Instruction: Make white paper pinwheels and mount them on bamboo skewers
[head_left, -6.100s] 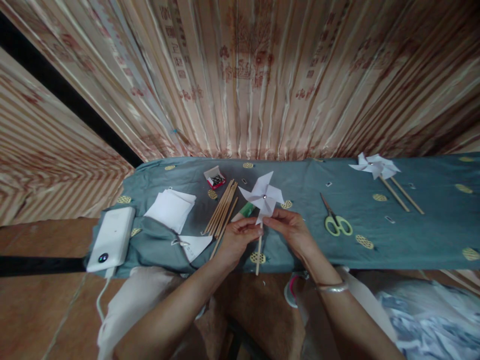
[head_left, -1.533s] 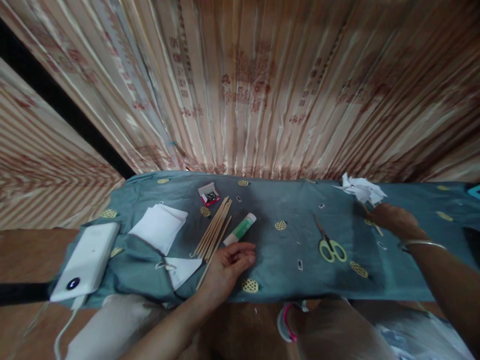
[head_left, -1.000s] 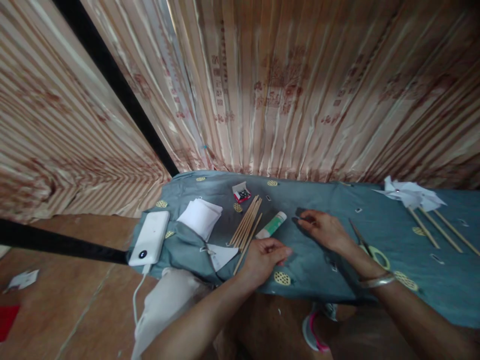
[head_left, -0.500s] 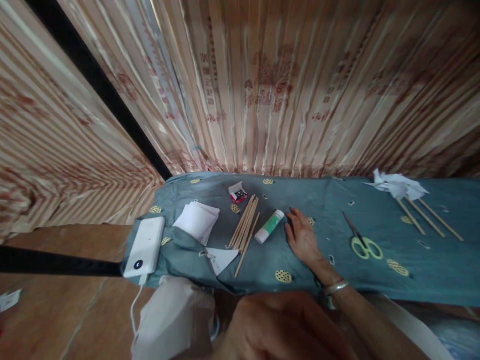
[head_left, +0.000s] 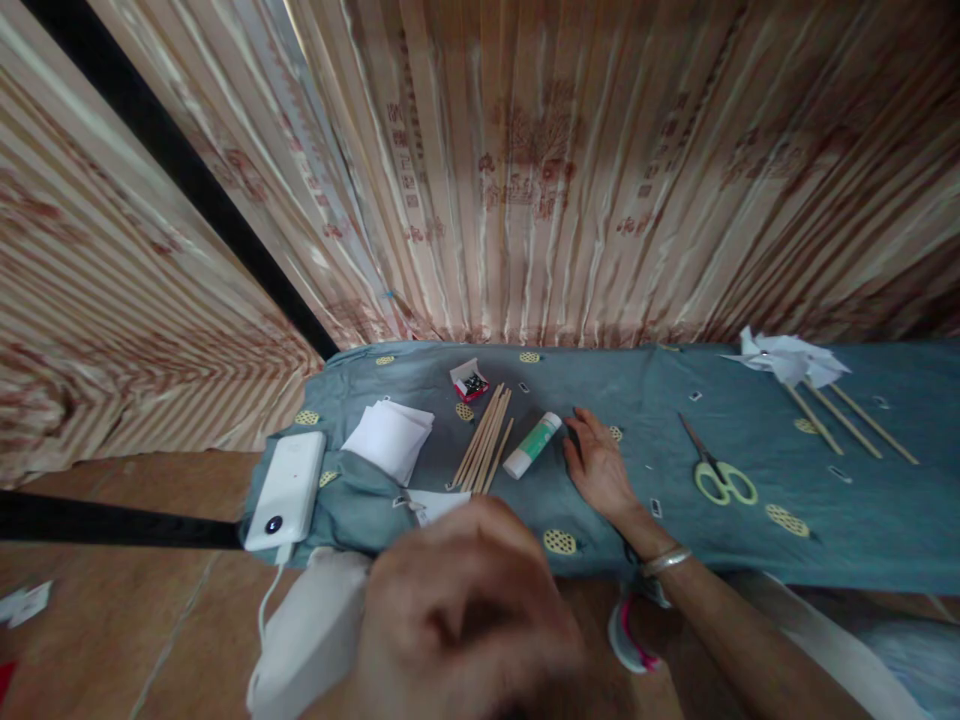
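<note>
My right hand point(head_left: 598, 468) rests on the green cloth with its fingers stretched out, holding nothing, just right of a green-and-white glue stick point(head_left: 533, 446). Close to the camera, my left hand point(head_left: 472, 610) is raised and blurred; its fingers seem curled, but whether they hold anything is hidden. It covers part of a folded white paper piece point(head_left: 435, 504) at the front. A bundle of thin wooden sticks point(head_left: 482, 440) lies left of the glue stick. Behind it sits a small open red box of dark pins point(head_left: 470, 382). Stacked white paper squares point(head_left: 388, 440) lie further left.
Scissors with light green handles point(head_left: 721, 480) lie right of my right hand. Several white paper pinwheels point(head_left: 791, 358) on sticks are at the far right. A white power bank point(head_left: 286, 490) with a cable occupies the left end. A patterned curtain point(head_left: 525, 200) hangs behind.
My left hand has risen and moved up and left, now covering part of the folded paper and the sticks' near ends. My right hand stays beside the glue stick. The view has shifted slightly.
</note>
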